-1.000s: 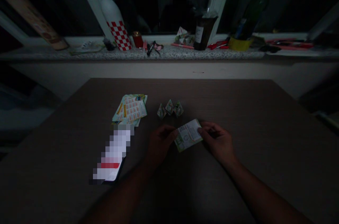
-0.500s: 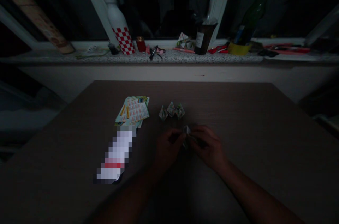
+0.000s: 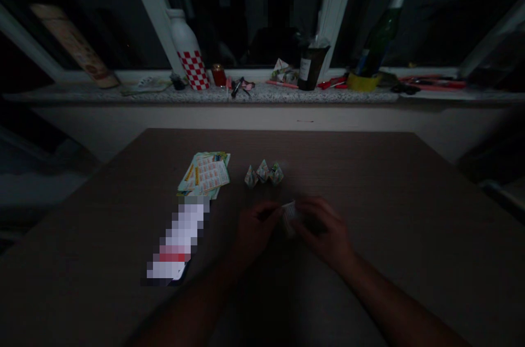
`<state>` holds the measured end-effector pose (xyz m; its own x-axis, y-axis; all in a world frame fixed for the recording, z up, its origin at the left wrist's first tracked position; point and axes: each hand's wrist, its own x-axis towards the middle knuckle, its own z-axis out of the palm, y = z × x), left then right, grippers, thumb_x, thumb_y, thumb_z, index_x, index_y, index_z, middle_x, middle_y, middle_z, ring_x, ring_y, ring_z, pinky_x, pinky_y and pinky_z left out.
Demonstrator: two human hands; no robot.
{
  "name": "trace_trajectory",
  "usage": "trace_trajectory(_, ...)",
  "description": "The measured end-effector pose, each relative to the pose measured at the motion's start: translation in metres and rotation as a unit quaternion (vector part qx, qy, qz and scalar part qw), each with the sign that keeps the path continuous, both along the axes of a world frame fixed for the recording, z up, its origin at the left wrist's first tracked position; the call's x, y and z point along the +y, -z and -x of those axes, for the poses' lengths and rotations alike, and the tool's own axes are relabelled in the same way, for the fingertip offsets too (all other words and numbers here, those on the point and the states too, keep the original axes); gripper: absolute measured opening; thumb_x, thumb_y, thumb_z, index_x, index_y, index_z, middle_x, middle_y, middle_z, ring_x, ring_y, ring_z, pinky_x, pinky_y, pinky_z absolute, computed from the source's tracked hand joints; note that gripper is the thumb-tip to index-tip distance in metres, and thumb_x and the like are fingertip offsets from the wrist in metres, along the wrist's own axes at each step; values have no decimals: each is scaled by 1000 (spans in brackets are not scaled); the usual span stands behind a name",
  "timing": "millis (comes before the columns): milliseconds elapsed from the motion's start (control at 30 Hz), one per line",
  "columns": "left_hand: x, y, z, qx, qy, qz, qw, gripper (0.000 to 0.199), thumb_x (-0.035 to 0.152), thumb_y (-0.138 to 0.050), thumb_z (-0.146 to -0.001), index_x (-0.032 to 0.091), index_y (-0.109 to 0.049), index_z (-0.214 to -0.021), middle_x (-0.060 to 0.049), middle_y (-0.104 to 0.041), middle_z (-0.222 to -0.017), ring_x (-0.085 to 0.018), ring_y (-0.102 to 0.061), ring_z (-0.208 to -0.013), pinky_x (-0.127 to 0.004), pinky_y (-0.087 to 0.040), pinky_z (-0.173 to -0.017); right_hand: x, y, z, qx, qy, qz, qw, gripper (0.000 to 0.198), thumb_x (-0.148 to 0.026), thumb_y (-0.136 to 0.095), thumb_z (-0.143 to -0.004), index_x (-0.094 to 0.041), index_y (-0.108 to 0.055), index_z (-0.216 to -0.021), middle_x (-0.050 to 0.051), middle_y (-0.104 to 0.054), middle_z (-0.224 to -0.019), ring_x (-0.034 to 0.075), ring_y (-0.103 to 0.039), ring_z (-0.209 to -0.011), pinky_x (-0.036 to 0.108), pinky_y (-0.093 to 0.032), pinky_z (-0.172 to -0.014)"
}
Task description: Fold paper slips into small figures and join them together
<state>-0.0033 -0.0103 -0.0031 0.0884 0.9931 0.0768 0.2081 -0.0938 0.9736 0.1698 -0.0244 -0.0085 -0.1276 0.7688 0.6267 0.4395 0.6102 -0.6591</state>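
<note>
My left hand [image 3: 256, 227] and my right hand [image 3: 326, 227] face each other over the table, both pinching a small piece of folded paper [image 3: 289, 215]. Print shows faintly on the paper; its lower part is dark and blurred. Just beyond my hands stand several small folded paper pieces [image 3: 263, 172] in a joined row, with pointed tips. A loose pile of printed paper slips [image 3: 205, 175] lies to the left of them.
A phone [image 3: 178, 243] with a blurred-out screen lies left of my left hand. Along the granite windowsill [image 3: 262, 95] stand a red-checked white bottle [image 3: 189, 54], a small red jar [image 3: 218, 75], a dark pouch [image 3: 312, 65] and a green bottle [image 3: 381, 30]. The light is dim.
The paper between my fingers has turned and now shows a wider, flatter printed face. My hands have moved slightly apart. The camera view has tilted up a little.
</note>
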Motion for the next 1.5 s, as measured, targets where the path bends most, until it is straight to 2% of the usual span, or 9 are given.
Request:
trace_trajectory(67,1,-1,2,-2,24,-3,1000,15,30,-62,-79,18,-70,-83,-2,-71,-79,-17,-65,-75,-26,-50,-69,2,1,-5,30,15,49,998,30,-21,-66,-76,-22,-63,-106,8,-64,-97,21,-62,-89,35,-54,-76)
trace_trajectory(233,-4,-4,4,6,83,-44,996,12,28,-61,-81,19,-70,-83,-2,-68,-81,-16,-64,-78,-26,-49,-72,2,3,-11,115,-90,198,969,15,-27,-68,-76,-19,-69,-88,2,-65,-72,15,-62,-64,26,-52,-57)
trace_trajectory(367,-8,0,2,-35,61,-4,998,17,28,-70,-73,20,-70,-87,-2,-69,-83,-16,-63,-78,-26,-50,-71,0,1,-11,140,-97,208,963,12,-26,-71,-75,-19,-71,-84,3,-67,-75,15,-63,-67,26,-52,-59)
trace_trajectory(500,-6,6,0,-66,49,37,996,15,30,-72,-70,18,-70,-77,-2,-68,-75,-16,-62,-71,-25,-49,-65,2,4,-12,157,-90,218,959,10,-24,-71,-74,-20,-72,-83,2,-68,-72,14,-62,-65,25,-51,-58)
trace_trajectory(700,-5,3,2,-56,74,50,994,21,29,-76,-65,17,-69,-80,-2,-67,-77,-17,-61,-74,-25,-48,-67,2,5,-8,228,-98,281,927,8,-25,-72,-74,-20,-73,-80,2,-71,-73,14,-64,-64,23,-52,-59)
trace_trajectory(1100,-7,3,2,-106,75,69,989,25,38,-66,-75,15,-66,-86,-2,-66,-75,-14,-60,-70,-23,-46,-63,0,-2,-7,266,-163,365,877,23,-36,-64,-82,-21,-72,-98,5,-73,-85,16,-66,-74,27,-52,-71)
trace_trajectory(1233,-9,5,1,-22,60,-10,998,27,28,-68,-75,19,-64,-101,-3,-66,-89,-16,-61,-82,-26,-48,-73,-3,-1,-5,214,-193,367,884,25,-36,-61,-84,-22,-71,-102,5,-72,-91,18,-66,-82,29,-51,-78)
trace_trajectory(1367,-6,5,1,9,109,-115,987,16,21,-64,-79,18,-66,-94,-4,-63,-88,-15,-60,-82,-25,-46,-73,-4,-1,-3,141,-215,350,901,25,-34,-55,-88,-21,-70,-103,5,-71,-91,18,-64,-86,29,-50,-78)
trace_trajectory(1500,-5,3,1,-6,118,-153,981,8,18,-65,-77,16,-66,-85,-3,-61,-82,-13,-59,-77,-24,-45,-68,-4,-4,-3,82,-234,319,915,29,-35,-47,-92,-18,-71,-93,4,-66,-81,16,-60,-77,27,-48,-72)
